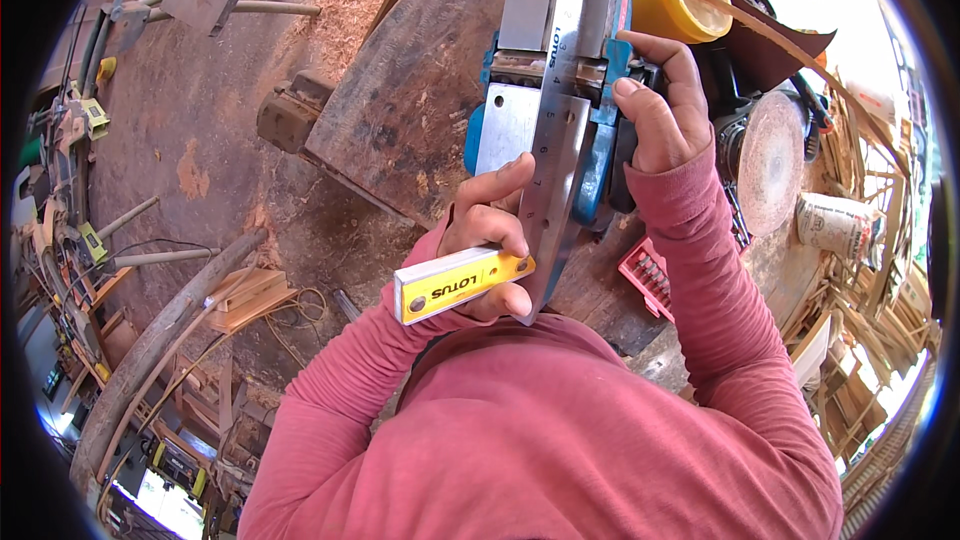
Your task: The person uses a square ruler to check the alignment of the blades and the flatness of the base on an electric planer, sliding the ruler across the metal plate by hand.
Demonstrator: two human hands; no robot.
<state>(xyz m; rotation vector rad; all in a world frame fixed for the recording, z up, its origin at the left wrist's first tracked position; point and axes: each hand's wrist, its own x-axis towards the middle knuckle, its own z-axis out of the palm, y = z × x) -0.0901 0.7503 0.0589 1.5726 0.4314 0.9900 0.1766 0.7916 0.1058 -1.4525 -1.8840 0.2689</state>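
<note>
An electric planer [597, 175] with a blue body lies upside down, its flat metal sole facing up. Across its middle runs the cutter drum [520, 67]. My left hand [485, 225] is closed around the yellow handle end of a try square [548, 155]. The square's steel blade stretches lengthwise over the sole and crosses the drum. At the planer's right side, my right hand [665, 120] grips the blue edge by the end of the drum, thumb and forefinger bent; its other fingers are partly hidden.
A yellow tub [680, 0] with a wooden stick across it stands beyond my right hand. Right of my forearm are a round disc [770, 162] and a red case of bits [648, 275]. Wood shavings [350, 5] lie at far left; bar clamps [92, 240] line the left side.
</note>
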